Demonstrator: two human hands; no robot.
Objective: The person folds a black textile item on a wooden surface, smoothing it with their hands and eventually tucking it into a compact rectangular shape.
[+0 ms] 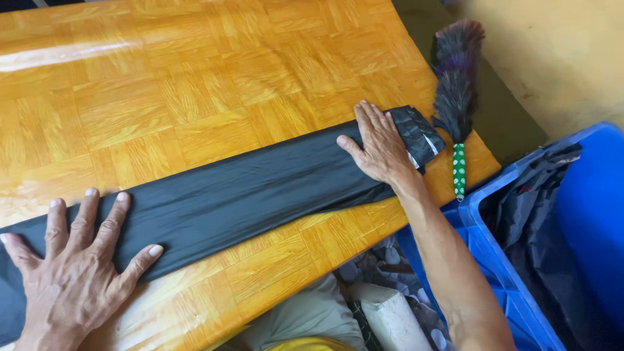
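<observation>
Both hands are lying flat and open, holding nothing: left hand (71,260) and right hand (379,148) are pressing opposite ends of the black bag (247,192), its long axis running across the desk (162,91).

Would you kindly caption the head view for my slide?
Both hands, left and right, press a folded black plastic bag flat on a wooden table.

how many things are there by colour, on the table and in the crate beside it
black: 2, the folded plastic bag under both hands, and dark sheeting in the blue crate
blue: 1, the crate
dark with green handle: 1, the feather duster
total: 4
</observation>
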